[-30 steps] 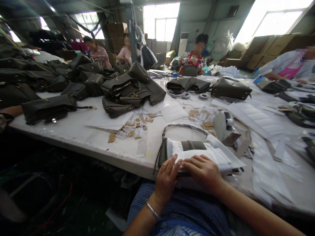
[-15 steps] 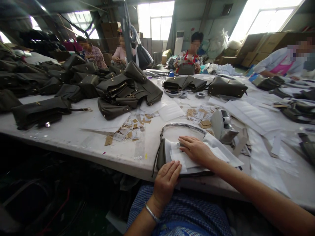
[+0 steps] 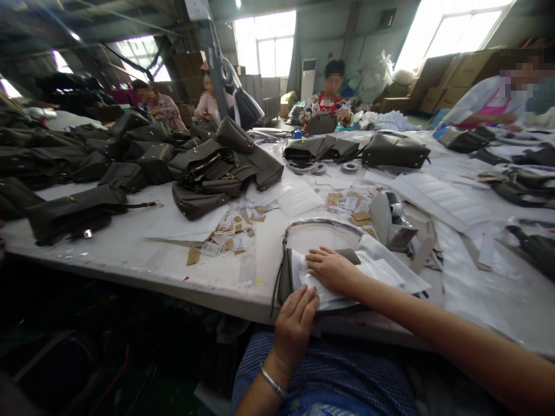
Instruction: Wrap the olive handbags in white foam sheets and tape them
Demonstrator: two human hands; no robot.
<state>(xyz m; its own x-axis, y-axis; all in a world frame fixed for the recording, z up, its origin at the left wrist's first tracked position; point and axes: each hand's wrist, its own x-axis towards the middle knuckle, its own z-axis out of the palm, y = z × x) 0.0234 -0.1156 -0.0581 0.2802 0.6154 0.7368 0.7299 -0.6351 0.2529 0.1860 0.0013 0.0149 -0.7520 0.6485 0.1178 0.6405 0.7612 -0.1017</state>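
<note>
The right grip is laid flat with its fingers extended, nothing clasped; the left grip is bent with fingers together at a sheet's near corner, and whether anything is pinched by it cannot be told.

Clock hours are taken from the handled bag, with twelve away from the wearer. The white tabletop is crowded by a heap of dark bags between ten and eleven. The handled bag is laid flat at the front edge, its arched strap at twelve. Its front is partly covered by a white sheet, pressed by the right palm. A dispenser is seen at two, loose tags at ten.

The bag could be tipped lapward if pulled toward six, where little margin is left. The sheet could be creased or skewed by uneven pressure (thin stuff, apparently, and easily dragged). Toward two, movement would be blocked by the dispenser; the most open room is offered at nine, short of the tags.
</note>
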